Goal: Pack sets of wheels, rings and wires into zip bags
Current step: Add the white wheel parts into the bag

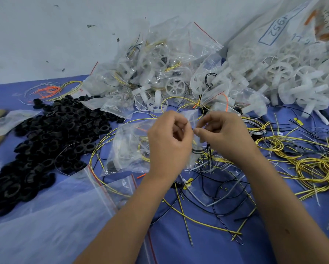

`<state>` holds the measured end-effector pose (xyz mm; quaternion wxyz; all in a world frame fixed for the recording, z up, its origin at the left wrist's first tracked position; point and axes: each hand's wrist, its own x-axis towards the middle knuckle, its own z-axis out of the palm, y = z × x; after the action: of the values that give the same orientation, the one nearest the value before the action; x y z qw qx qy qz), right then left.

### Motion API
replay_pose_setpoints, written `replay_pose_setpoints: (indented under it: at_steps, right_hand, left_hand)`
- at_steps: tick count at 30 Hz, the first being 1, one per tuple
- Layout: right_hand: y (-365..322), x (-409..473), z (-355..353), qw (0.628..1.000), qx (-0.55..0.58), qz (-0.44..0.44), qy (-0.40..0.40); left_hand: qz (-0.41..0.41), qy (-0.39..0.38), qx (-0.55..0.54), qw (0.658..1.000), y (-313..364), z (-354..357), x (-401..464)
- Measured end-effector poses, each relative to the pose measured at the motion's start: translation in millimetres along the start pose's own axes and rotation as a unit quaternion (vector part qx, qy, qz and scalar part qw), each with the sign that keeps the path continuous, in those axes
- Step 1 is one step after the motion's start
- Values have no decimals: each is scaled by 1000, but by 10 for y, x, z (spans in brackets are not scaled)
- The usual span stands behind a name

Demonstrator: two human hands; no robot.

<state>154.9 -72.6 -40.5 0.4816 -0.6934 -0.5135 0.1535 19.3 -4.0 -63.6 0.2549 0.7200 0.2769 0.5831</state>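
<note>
Zip bag [193,119], thin clear film, hangs above the blue table [207,250] between both hands, near the packed bags heap [152,73]; it looks light, limp and slippery, best pinched at its stiffer mouth strip; left hand [169,141] has fingers curled, pinching one edge; right hand [224,136] pinches the opposite edge, thumb against forefinger; black wires [207,151] dangle beneath, springy, likely to snag

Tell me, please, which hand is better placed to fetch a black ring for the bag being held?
Probably the left hand: the black rings are piled on its side. Both hands pinch the zip bag, and the right hand would have to cross over.
</note>
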Motion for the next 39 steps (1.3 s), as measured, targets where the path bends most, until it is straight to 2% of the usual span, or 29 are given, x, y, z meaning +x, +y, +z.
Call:
replay_pose_setpoints:
  at_steps: [5, 9, 13, 19, 21, 24, 26, 27, 29, 31, 33, 34, 36, 39]
  right_hand:
    - [28, 0, 92, 999, 36, -3, 3]
    - [27, -7, 174, 993, 114, 16, 21]
    - [6, -37, 267, 979, 202, 18, 5]
    - [-59, -84, 339, 986, 160, -52, 22]
    - [-119, -115, 329, 975, 214, -46, -35]
    - [-180, -167, 299, 946, 256, -24, -197]
    - [-142, -181, 277, 926, 260, 15, -274]
    - [-120, -182, 269, 924, 251, 28, -286]
    - [-93, -175, 251, 943, 206, 27, -261]
    - [-77, -143, 250, 978, 122, -2, -170]
    - [-72, -103, 262, 993, 71, -39, -89]
    - [-83, -104, 271, 992, 62, -61, -92]
    - [-87, -128, 284, 982, 71, -84, -151]
    - [-113, -167, 260, 962, 129, -55, -232]
  left_hand:
    - [77, -41, 24, 996, 99, 72, -72]
    - [75, -32, 17, 997, 126, 78, -77]
    - [56, -16, 6, 998, 161, 72, -51]
    - [65, -17, -12, 998, 225, 78, -52]
    - [63, -11, -12, 998, 244, 76, -47]
    - [57, 4, -12, 998, 247, 68, -33]
    - [65, 6, -4, 998, 248, 67, -43]
    - [70, 1, -1, 998, 248, 67, -52]
    - [76, -6, 2, 997, 252, 78, -68]
    - [75, -3, 1, 997, 254, 84, -68]
    - [70, -4, 2, 998, 254, 87, -63]
    - [68, -6, 3, 998, 256, 91, -67]
    - [68, -10, 3, 998, 257, 100, -82]
    - [70, -10, -6, 998, 246, 108, -92]
